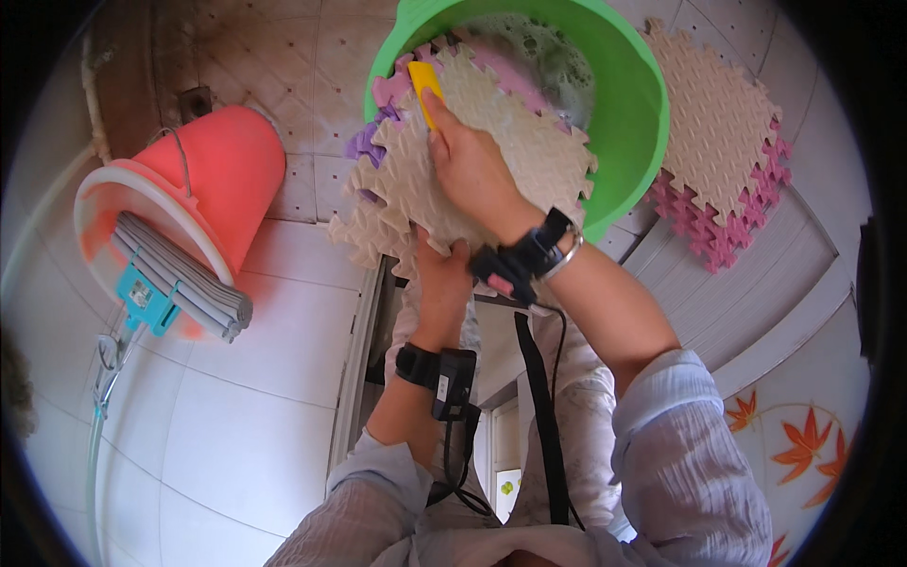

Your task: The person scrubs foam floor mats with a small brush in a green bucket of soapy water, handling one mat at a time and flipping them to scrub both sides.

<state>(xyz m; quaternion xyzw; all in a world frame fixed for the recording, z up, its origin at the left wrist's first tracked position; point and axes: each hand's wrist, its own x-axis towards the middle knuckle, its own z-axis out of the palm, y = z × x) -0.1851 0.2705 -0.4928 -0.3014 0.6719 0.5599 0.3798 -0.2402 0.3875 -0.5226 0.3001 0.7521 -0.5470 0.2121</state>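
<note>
With fingers (437, 108) of the right hand (477, 175) wrapped round a yellow handle (422, 80), probably a brush's, and left hand (442, 291) at the near edge of the cream foam mats (520, 156), closure too hidden to tell, work over the green basin (625, 118) first: best to let runoff drop toward the suds (559, 64) rather than past its near-left rim, under the overhanging mats. Next, press the mats flat and steady, scrubbing in short strokes along the raised ribs, gentler at the jigsaw teeth, likely weakest there. For direction, read the mats as roughly square, without clear long axis, edges askew; lastly, the handle as lengthwise toward the top of the view, far end leaning slightly left.
</note>
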